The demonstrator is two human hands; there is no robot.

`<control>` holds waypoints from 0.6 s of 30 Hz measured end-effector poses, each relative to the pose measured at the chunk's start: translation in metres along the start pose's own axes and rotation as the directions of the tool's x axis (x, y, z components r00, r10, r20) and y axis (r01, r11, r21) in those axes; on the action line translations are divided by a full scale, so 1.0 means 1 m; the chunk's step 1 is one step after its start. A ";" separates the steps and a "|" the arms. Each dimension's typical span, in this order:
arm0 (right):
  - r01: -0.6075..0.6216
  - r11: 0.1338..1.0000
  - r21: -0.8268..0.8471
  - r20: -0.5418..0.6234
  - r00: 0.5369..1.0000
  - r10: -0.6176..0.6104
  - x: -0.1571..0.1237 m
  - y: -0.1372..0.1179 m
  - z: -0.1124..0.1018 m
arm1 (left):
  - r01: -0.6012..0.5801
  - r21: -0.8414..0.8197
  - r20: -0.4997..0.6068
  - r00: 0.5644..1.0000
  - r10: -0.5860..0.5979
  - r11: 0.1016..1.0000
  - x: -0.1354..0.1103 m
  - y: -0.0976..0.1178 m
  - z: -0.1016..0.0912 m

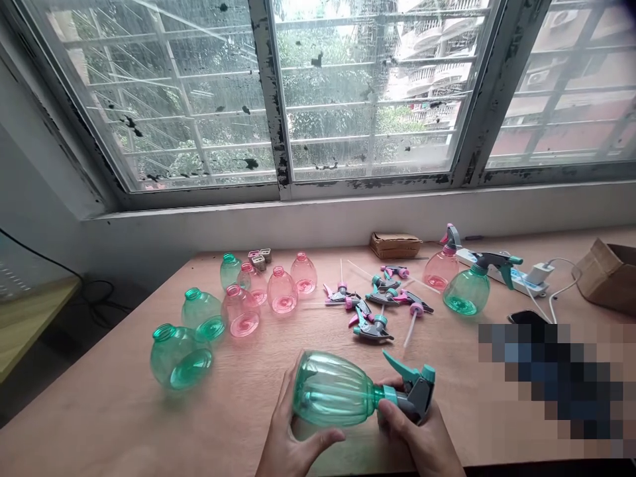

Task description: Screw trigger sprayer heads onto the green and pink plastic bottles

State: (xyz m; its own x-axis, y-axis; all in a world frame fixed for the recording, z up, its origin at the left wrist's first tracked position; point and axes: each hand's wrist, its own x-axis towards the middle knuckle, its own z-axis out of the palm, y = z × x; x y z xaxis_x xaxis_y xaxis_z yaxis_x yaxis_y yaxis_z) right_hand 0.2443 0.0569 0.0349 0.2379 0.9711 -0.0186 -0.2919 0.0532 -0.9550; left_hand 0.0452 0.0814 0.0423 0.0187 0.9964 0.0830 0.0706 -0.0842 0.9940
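Observation:
A green see-through spray bottle (pixel 334 391) lies sideways in the air above the near edge of the table. Its base end rests in my left hand (pixel 295 430), with the thumb below it. My right hand (pixel 420 434) grips the neck, where a grey and teal trigger sprayer head (pixel 417 391) sits on the bottle. Beyond my hands is a loose pile of pink, teal and grey sprayer heads (pixel 375 301) with thin white tubes. Left of the pile stand several open bottles, some pink (pixel 284 295), some green (pixel 181 358).
Two bottles with heads on, one pink (pixel 440 268) and one green (pixel 467 291), stand at the right by a white power strip (pixel 521 281) with a cable. A cardboard box (pixel 609 275) and a brown packet (pixel 395 246) lie further back. A blurred patch covers the right front.

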 end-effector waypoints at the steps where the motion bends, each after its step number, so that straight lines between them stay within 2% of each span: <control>1: -0.007 1.000 0.026 0.009 1.000 0.007 0.000 0.000 -0.001 | -0.003 0.006 -0.006 1.000 0.003 1.000 -0.001 0.001 0.001; 4: -0.015 0.997 0.071 0.025 1.000 0.013 0.000 0.001 -0.001 | -0.013 0.002 -0.017 1.000 0.013 1.000 -0.004 0.002 0.003; 9: -0.011 0.997 0.074 0.050 0.999 0.007 -0.002 0.003 -0.002 | 0.005 -0.085 0.046 0.999 -0.001 0.996 -0.003 -0.005 -0.003; 14: -0.014 0.997 0.082 0.050 0.999 0.010 0.000 0.001 -0.003 | 0.007 0.011 0.033 0.999 -0.007 1.000 -0.003 -0.003 -0.002; 18: 0.001 0.998 0.061 0.036 0.999 -0.004 0.001 0.000 -0.004 | 0.018 -0.021 0.047 0.999 -0.017 1.000 -0.006 0.002 0.003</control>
State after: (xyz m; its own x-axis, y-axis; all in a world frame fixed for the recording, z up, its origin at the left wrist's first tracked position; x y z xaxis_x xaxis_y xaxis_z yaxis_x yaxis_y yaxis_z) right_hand 0.2482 0.0567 0.0334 0.2055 0.9786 -0.0045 -0.3479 0.0687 -0.9350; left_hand 0.0486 0.0753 0.0436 0.0646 0.9960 0.0624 0.0502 -0.0657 0.9966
